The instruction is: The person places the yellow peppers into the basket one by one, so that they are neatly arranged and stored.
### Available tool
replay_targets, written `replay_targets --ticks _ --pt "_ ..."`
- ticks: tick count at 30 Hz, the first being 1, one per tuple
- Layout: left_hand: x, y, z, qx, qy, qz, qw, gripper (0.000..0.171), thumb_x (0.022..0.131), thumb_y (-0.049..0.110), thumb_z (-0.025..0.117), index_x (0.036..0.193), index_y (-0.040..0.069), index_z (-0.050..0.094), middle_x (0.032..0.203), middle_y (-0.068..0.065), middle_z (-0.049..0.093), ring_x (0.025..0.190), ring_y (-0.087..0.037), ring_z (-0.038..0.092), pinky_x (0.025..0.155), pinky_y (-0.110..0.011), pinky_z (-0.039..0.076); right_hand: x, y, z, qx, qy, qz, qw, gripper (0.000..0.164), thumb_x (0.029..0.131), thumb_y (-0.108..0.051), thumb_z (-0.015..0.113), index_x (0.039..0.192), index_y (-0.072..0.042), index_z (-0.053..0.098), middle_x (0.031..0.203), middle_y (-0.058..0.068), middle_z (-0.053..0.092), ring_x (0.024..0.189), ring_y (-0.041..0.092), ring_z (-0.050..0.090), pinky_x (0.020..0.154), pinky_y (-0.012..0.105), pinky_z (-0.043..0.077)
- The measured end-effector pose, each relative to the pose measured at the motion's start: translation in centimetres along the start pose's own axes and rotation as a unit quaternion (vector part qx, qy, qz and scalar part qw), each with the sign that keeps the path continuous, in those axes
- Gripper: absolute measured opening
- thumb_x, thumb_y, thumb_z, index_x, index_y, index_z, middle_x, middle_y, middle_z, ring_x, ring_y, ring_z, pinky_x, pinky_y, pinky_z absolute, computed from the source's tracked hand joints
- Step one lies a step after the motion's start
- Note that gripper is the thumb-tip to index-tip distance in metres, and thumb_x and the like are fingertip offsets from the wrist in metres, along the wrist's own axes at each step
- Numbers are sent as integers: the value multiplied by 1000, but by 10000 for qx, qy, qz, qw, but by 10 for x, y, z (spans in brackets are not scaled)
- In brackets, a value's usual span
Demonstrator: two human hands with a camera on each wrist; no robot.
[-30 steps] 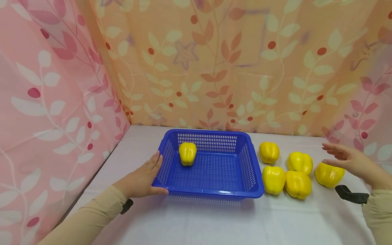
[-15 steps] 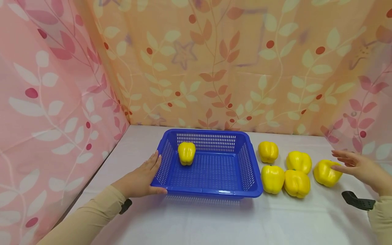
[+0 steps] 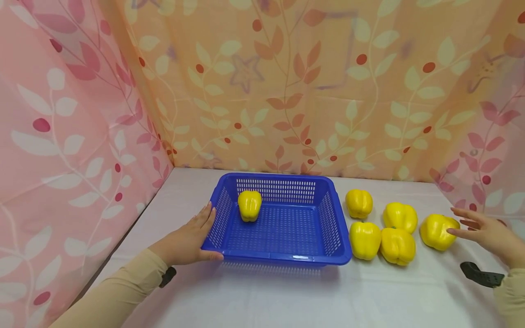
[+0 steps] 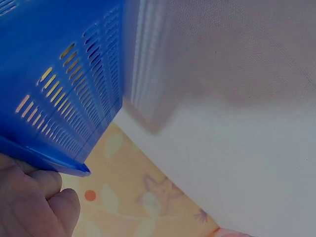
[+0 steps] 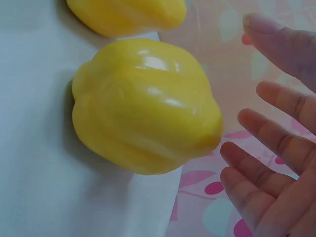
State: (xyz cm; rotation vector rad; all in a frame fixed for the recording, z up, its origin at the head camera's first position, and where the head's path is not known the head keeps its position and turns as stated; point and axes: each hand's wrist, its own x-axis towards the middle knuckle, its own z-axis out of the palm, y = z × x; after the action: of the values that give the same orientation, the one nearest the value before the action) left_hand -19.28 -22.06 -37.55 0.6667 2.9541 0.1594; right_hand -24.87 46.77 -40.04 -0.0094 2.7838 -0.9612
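My left hand (image 3: 184,241) rests against the left front corner of a blue plastic basket (image 3: 283,258), its fingers straight along the side rim and its thumb at the front rim. Inside, toward the back left, stands one yellow bell pepper (image 3: 249,206). My right hand (image 3: 490,233) hovers with spread fingers beside the rightmost yellow bell pepper (image 3: 435,232). In the right wrist view, a gap shows between this pepper (image 5: 145,108) and the fingertips (image 5: 231,150). The left wrist view shows the basket's slotted wall (image 4: 74,98) with knuckles below its rim.
Several more yellow bell peppers (image 3: 398,246) sit close together on the white tablecloth (image 3: 287,300), right of the basket. A patterned orange curtain (image 3: 262,91) hangs behind; a pink one (image 3: 74,150) stands along the left.
My right hand has drawn back to the right and lower, from over the rightmost bell pepper to its side. My left hand and the basket keep their places.
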Motion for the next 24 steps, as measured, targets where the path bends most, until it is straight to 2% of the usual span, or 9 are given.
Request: replay_targets --ticks 7,12,15,19,24 --pt "-1 0 0 15 79 75 9999 121 66 83 41 145 -2 6 151 -20 -3 139 -33 3 108 -48 19 0 8 6 184 -95 206 9996 92 89 -47 53 140 6 -2 138 41 -2 113 62 12 81 75 22" --pt "0 -2 1 43 126 122 9998 120 67 82 42 145 -3 6 151 -20 -3 139 -33 3 109 -47 18 4 12 11 42 -115 184 9998 95 88 -47 54 141 4 -5 138 41 -4 110 63 17 79 73 27" --pt "0 -2 1 -6 135 137 9998 118 69 77 49 144 -4 6 151 -21 -3 139 -34 3 109 -48 18 6 16 15 40 -160 246 9996 99 86 -49 56 141 2 -9 137 42 -6 110 63 17 78 73 28" --pt "-1 -2 1 -34 128 138 9998 115 71 71 55 144 -4 6 151 -21 -3 139 -34 3 109 -48 18 8 21 18 101 -198 269 9994 101 85 -49 57 140 -2 -14 137 42 -9 110 64 15 78 74 26" --pt "0 -2 2 -13 95 98 9999 116 71 71 55 144 -3 5 151 -20 -4 139 -33 2 109 -47 18 9 24 21 48 -145 328 9993 106 83 -51 59 140 -3 -15 137 42 -6 111 62 15 78 74 25"
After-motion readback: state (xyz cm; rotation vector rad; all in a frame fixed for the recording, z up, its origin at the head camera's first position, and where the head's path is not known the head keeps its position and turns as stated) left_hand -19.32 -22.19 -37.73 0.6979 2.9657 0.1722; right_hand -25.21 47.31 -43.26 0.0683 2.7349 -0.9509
